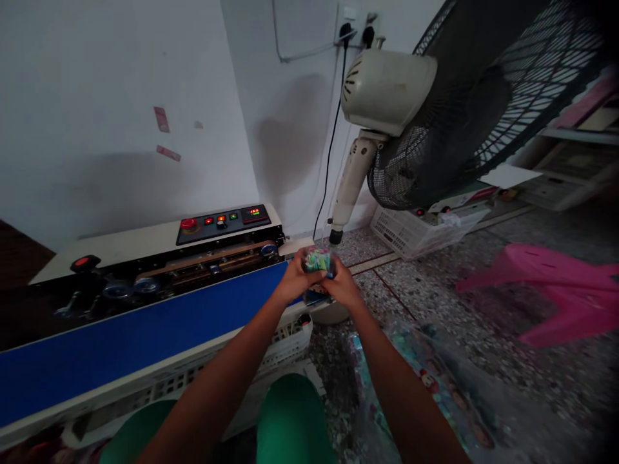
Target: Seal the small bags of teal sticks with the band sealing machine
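Both of my hands are closed around a small clear packet with colourful contents (318, 259), held up past the right end of the blue conveyor belt (193, 322). My left hand (293, 280) grips its left side, and my right hand (343, 283) its right side, with the thumbs near each other at the lower edge. What exactly is inside the packet is too small to make out. Behind the belt runs a sealing machine (227, 225) with a red button, lit switches and a lit number display.
A large fan (387, 90) on a pole stands close at the upper right. White plastic baskets sit below the belt (285, 341) and on the floor behind (411, 232). A pink stool (556, 283) is at the right. Printed plastic packages (435, 380) lie on the speckled floor.
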Demonstrator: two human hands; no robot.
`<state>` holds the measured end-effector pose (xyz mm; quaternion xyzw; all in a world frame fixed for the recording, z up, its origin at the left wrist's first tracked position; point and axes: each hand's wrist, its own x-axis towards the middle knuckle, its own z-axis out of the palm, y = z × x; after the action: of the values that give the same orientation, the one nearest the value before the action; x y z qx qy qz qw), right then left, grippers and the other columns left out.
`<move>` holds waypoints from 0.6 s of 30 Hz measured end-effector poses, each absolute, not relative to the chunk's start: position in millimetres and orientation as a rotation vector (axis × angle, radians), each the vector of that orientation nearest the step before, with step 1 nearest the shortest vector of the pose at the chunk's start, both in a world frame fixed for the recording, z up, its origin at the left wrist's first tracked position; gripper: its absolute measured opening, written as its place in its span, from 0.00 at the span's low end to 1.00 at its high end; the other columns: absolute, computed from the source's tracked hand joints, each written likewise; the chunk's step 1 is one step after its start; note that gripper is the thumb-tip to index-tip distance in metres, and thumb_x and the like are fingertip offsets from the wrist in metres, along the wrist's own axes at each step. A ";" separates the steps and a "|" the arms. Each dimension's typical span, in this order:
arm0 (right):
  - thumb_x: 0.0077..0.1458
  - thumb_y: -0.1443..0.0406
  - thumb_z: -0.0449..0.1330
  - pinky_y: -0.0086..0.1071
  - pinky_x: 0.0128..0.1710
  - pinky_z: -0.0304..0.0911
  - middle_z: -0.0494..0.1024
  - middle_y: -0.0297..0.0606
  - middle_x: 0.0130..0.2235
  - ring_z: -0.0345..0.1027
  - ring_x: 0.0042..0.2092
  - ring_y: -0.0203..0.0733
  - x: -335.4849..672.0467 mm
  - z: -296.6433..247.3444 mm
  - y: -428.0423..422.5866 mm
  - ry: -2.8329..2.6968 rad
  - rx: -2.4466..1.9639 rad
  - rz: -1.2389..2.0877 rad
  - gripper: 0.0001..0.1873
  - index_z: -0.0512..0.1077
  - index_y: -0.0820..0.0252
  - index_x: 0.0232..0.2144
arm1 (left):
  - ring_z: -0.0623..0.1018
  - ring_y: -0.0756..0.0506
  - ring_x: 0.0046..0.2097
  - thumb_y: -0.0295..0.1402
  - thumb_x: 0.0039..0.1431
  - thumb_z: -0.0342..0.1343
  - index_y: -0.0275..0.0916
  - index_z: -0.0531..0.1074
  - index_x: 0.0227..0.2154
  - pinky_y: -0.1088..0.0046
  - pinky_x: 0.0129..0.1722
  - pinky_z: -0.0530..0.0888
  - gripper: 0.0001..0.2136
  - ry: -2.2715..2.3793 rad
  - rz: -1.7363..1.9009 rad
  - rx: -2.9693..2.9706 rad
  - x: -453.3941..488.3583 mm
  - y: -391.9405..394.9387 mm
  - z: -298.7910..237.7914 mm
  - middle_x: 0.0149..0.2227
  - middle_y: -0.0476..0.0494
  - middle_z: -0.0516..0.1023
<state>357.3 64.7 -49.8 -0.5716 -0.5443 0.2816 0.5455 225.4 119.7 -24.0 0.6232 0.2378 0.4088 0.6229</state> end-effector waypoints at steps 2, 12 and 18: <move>0.44 0.63 0.62 0.36 0.46 0.63 0.74 0.36 0.43 0.68 0.43 0.41 347.5 -39.0 60.0 -1.265 -1.295 0.673 0.25 0.64 0.57 0.47 | 0.73 0.43 0.47 0.32 0.41 0.65 0.38 0.63 0.48 0.65 0.48 0.68 0.29 0.480 0.966 1.466 209.2 115.0 -18.3 0.46 0.40 0.73; 0.41 0.58 0.66 0.37 0.42 0.67 0.76 0.37 0.41 0.71 0.40 0.44 264.5 -6.6 46.4 -1.347 -1.169 0.964 0.29 0.64 0.55 0.46 | 0.74 0.44 0.39 0.31 0.41 0.65 0.35 0.68 0.44 0.69 0.40 0.71 0.24 0.633 1.015 1.547 118.6 70.0 -11.5 0.38 0.42 0.74; 0.44 0.54 0.63 0.44 0.49 0.61 0.73 0.42 0.47 0.68 0.47 0.49 207.0 -1.7 57.7 -1.675 -1.248 0.868 0.32 0.62 0.55 0.50 | 0.72 0.50 0.32 0.28 0.39 0.64 0.35 0.68 0.43 0.75 0.32 0.70 0.24 0.775 1.120 1.370 55.4 57.4 -13.4 0.33 0.47 0.72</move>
<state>207.0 57.7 -1.7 -0.4991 -0.6702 0.3472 0.4257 55.4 57.4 -13.4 0.5834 0.3301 0.4769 0.5686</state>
